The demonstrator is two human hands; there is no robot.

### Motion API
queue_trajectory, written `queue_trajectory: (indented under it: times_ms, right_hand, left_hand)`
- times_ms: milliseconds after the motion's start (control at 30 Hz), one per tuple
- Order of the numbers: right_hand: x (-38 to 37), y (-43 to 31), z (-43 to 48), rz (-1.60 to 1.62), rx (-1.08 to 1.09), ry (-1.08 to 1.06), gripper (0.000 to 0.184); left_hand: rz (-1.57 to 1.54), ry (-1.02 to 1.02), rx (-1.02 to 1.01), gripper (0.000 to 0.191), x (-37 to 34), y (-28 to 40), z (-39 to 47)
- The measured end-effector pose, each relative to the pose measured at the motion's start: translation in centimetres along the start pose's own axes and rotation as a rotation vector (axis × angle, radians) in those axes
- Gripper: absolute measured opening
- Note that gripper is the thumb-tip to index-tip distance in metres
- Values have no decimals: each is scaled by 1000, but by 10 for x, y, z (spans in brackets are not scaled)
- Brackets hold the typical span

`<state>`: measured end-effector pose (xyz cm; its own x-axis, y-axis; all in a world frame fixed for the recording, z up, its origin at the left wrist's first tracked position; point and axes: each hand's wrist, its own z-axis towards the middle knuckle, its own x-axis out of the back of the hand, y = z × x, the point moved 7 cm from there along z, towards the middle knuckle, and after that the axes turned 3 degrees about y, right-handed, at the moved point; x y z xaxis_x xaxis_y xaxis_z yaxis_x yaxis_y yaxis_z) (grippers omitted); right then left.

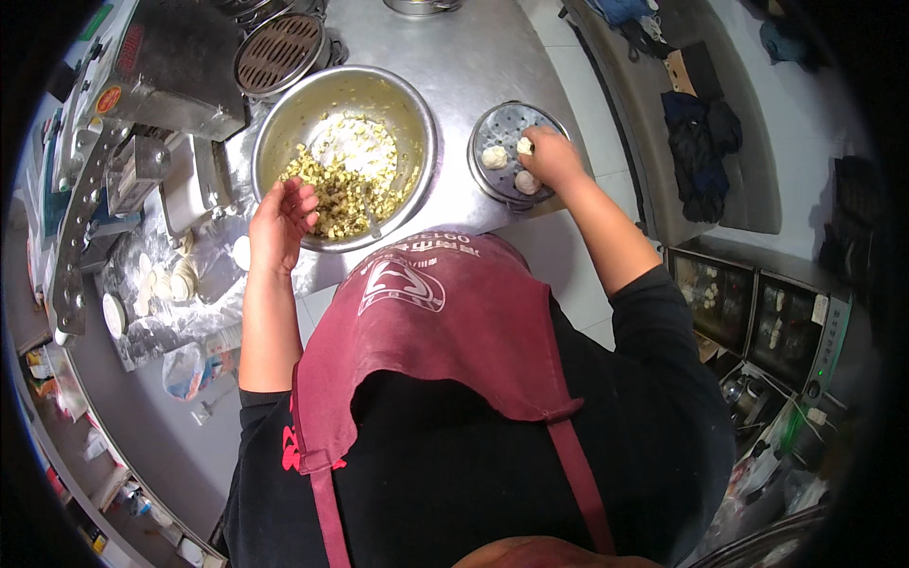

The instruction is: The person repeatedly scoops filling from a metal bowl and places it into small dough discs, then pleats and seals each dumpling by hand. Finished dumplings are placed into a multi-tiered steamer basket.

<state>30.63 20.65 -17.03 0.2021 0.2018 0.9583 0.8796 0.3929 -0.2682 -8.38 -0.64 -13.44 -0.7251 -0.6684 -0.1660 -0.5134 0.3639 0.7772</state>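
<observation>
My right hand (552, 157) is over a round perforated steamer tray (508, 121), its fingers closed on a small white filled bun (525, 145). Two more buns rest on the tray, one to the left (494, 157) and one just below my fingers (527, 182). My left hand (287, 206), palm up with fingers loosely curled and apart, holds nothing at the left rim of a large steel bowl (432, 153). Chopped yellow-green filling (341, 192) with white powder on it lies in the bowl, and a metal spoon (371, 213) stands in it.
Round dough wrappers (182, 280) lie on the floured worktop (213, 312) at left, near a dough machine (170, 71). A slotted round steamer (280, 55) stands behind the bowl. The steel table's right edge is just beyond the steamer tray.
</observation>
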Motion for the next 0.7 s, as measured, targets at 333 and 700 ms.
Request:
queue_trajectory:
  times_ms: [333,700]
  right_hand:
    - [-6,-5,2,33,112,129,42]
    - [35,-69,-8,3,85,195,48]
  left_hand:
    - [294,657,-483,29,181,35,15]
    - [1214,607,-235,49,261,-21,86]
